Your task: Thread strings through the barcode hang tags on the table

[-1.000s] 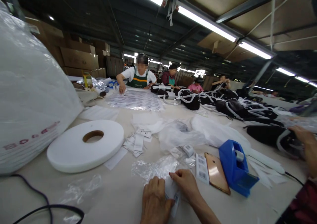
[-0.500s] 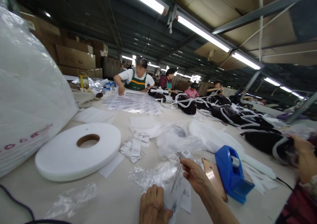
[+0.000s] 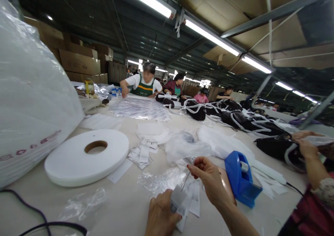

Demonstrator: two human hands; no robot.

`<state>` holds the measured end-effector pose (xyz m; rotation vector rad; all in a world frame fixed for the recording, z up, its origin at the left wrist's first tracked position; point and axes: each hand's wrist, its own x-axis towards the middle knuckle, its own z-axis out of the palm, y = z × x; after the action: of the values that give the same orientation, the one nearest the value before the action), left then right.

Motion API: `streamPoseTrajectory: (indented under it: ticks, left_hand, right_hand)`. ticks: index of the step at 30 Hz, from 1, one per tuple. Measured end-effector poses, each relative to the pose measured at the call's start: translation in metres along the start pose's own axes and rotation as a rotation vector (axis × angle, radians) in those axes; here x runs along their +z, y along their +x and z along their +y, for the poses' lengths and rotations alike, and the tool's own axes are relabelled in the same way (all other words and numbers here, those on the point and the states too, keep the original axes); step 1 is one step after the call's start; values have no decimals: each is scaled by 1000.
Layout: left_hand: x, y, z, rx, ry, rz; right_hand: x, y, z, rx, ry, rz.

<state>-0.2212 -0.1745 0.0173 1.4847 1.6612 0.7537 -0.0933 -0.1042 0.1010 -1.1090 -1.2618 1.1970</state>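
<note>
L hand [image 3: 162, 213] grips wht barcoded paper tag [image 3: 177, 198]; R hand [image 3: 210, 178], nearer blue plastic dispenser [image 3: 238, 178], pinches thin pale cord [image 3: 185, 181] slanting twd tag.

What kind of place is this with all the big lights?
Probably a factory or packing workshop. Several people are at work around a big table, boxes are stacked at the back, and barcode tags are at the front.
</note>
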Motion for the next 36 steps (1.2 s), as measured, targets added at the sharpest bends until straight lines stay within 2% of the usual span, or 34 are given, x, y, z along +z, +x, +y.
streamPoseTrajectory:
  ticks: [3,6,10,15,18,26,31,36]
  left_hand:
    - [-2,4,0,12,-261,-46]
    - [-2,4,3,27,-527,-142]
    - [-5,-8,9,34,-780,-281]
    - [-7,-29,10,11,-1020,-431]
    - [-5,-36,5,54,-1183,-502]
    - [-1,-40,-14,107,-1255,-550]
    - [7,-42,-24,38,-1263,-462]
    - [5,-46,-35,-69,-1284,-352]
  right_hand:
    - [4,-9,-12,-26,-18,-39]
    - [7,-16,-26,-48,-19,-71]
    - [7,-19,-41,-101,-10,-67]
    - [3,-13,-40,-144,30,-36]
    - [2,-9,-32,-135,66,-17]
    - [-1,-5,-15,-84,144,28]
    - [2,0,-3,-2,134,39]
    - [0,4,23,188,91,58]
